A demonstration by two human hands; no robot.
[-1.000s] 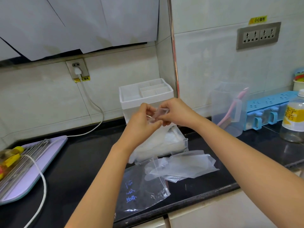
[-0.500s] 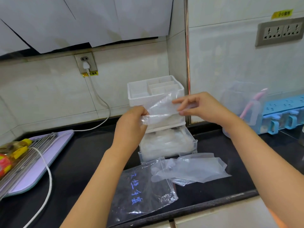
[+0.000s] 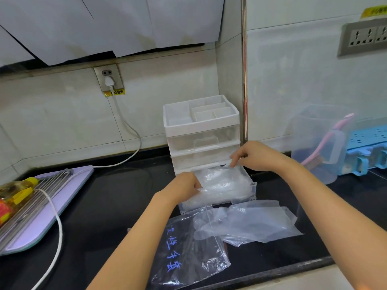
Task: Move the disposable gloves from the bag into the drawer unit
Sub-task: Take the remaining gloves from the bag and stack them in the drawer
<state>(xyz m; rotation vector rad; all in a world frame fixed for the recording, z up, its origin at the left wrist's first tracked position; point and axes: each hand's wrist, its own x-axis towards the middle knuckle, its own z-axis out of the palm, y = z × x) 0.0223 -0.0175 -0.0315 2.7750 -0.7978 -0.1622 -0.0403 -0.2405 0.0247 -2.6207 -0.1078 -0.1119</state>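
Note:
A white drawer unit [image 3: 202,130] stands against the wall corner, its bottom drawer [image 3: 252,188] pulled out and full of crumpled clear gloves [image 3: 222,183]. My left hand [image 3: 182,188] pinches one clear glove at the drawer's left side. My right hand [image 3: 254,156] pinches the same glove's other end at the drawer's back right. In front of the drawer a few loose clear gloves [image 3: 251,222] lie on the black counter. The clear zip bag [image 3: 188,252] with blue writing lies flat near the counter edge.
A lilac tray [image 3: 41,214] with metal skewers and a yellow-capped bottle sits at left, crossed by a white cable [image 3: 58,233] from the wall socket. A clear jug [image 3: 322,143] with a pink brush and a blue rack [image 3: 370,147] stand at right.
Both hands have come down from chest height with the spread glove and now hold it over the open bottom drawer. The camera moved closer to the unit.

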